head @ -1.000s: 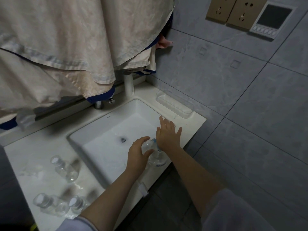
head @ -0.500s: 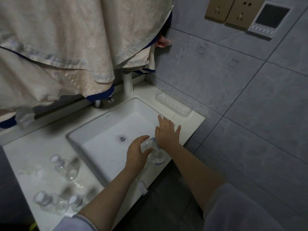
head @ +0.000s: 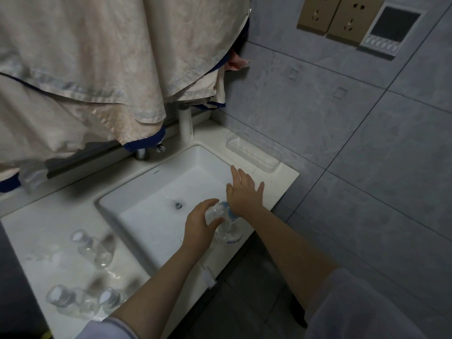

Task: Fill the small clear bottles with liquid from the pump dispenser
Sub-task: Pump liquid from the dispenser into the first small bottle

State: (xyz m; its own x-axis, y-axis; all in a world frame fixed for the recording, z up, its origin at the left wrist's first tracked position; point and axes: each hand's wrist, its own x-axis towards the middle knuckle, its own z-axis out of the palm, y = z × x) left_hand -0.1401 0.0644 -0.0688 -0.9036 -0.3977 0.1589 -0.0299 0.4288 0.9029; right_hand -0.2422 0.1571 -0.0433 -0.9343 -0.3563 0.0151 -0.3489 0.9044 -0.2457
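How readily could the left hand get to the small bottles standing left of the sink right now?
Probably not at once: the left hand is closed around a small clear bottle at the pump dispenser. Otherwise the counter toward the standing bottles looks unobstructed.

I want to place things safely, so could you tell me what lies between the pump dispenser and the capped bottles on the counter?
In the head view, the sink basin lies between the pump dispenser and the capped bottles.

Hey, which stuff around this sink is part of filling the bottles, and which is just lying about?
Part of the job:
- clear pump dispenser with blue head, under the right hand
- small clear bottle in the left hand
- small clear bottles on the counter

Lying about:
- beige hanging towels
- clear plastic tray
- tan wall sockets
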